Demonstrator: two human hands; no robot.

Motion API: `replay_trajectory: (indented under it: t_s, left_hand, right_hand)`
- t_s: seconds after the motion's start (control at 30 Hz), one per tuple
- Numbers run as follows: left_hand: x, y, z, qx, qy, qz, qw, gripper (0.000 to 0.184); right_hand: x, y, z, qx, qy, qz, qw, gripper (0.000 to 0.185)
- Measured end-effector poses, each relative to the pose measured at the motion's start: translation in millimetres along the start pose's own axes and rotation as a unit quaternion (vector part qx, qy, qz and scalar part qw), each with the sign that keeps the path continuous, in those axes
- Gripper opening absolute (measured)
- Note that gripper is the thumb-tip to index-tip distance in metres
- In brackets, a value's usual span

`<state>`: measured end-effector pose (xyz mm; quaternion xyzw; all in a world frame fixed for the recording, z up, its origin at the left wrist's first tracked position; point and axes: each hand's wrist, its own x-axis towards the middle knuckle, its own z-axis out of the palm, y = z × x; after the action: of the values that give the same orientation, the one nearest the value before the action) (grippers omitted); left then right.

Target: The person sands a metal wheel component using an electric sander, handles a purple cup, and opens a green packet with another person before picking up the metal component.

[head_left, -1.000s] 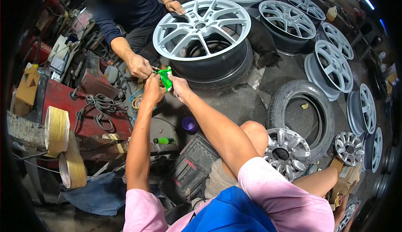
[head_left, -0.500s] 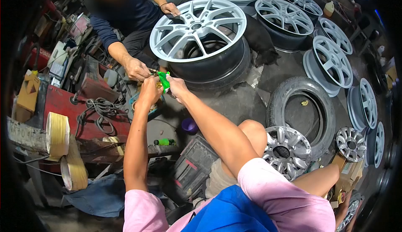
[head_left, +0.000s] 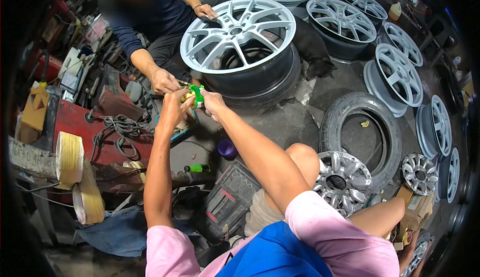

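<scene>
My right hand point(head_left: 213, 104) is closed round a small bright green packet point(head_left: 197, 96). Right beside it, my left hand point(head_left: 175, 108) has its fingers bent at the packet's left side, where something small and yellowish point(head_left: 187, 97) shows; which fingers touch it is unclear. Another person's hand point(head_left: 164, 81) is just above my left hand, with a thin tool point(head_left: 183, 83) pointing toward the packet. That person's other hand point(head_left: 205, 11) rests on the rim of a light grey wheel point(head_left: 237, 33), which lies flat on a dark tyre.
A loose tyre point(head_left: 331, 122) and a chrome wheel point(head_left: 364, 179) lie at the right, with more grey wheels point(head_left: 400, 74) behind. A purple cup point(head_left: 227, 149), a green bottle point(head_left: 197, 168) and a black case point(head_left: 230, 197) are below my hands. Tape rolls point(head_left: 69, 158) hang left.
My left hand has shifted slightly left, its fingers loosening beside the packet, and more of the yellowish thing shows. My right hand keeps the packet. The view has moved slightly.
</scene>
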<state>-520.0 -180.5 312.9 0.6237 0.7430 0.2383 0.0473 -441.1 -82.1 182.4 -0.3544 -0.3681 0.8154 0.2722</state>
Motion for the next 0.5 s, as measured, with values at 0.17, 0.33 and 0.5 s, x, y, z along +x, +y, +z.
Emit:
replay_trajectory:
  t_s: [0.17,0.33,0.5]
  left_hand:
    - [-2,11,1,0.009,0.123,0.011,0.992,0.023]
    - [-2,3,3,-0.008,0.1,-0.012,0.995,0.026]
    - [-3,0,-3,0.1,-0.029,0.008,0.995,0.025]
  right_hand:
    - [10,8,7,0.034,0.034,-0.002,0.999,0.036]
    - [-37,-23,1,0.024,0.01,0.024,0.999,0.037]
    - [22,23,-4,-0.077,0.028,-0.053,0.995,0.037]
